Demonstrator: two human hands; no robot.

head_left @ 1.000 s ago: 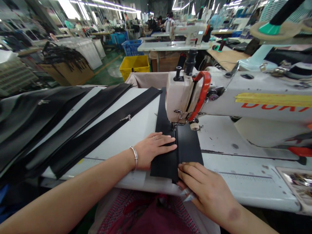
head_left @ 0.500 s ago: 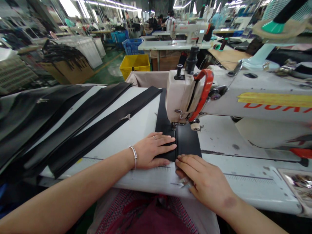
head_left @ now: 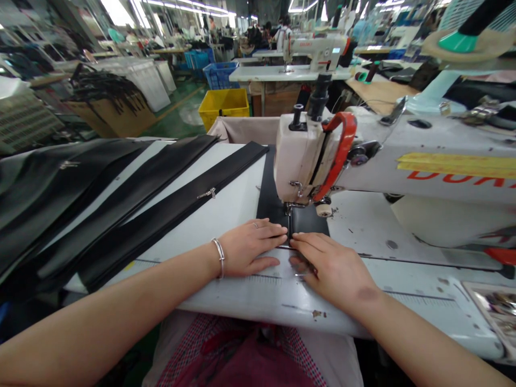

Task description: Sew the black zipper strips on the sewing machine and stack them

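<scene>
1. On the white sewing table [head_left: 226, 215], just in front of the needle of the sewing machine [head_left: 306, 156], lies a black strip [head_left: 310, 221] that runs under the presser foot and away behind the machine head.
2. The left hand [head_left: 248, 247] lies flat, palm down, fingers stretched and close together, their tips pressing on the near left edge of the black strip. It pinches nothing. A silver bracelet [head_left: 220, 257] sits at that wrist.
3. The right hand [head_left: 330, 269] also lies flat beside it, fingers stretched toward the needle, tips on the near end of the strip. Whether anything is tucked under its palm I cannot tell.
4. The two hands' fingertips nearly meet right before the presser foot.
5. To the left, well apart from the hands, long black zipper strips [head_left: 161, 215] lie slantwise across the table, one with a metal puller [head_left: 207, 194].
6. Beyond the table stand a yellow crate [head_left: 223, 105] and another sewing machine [head_left: 318, 51].
</scene>
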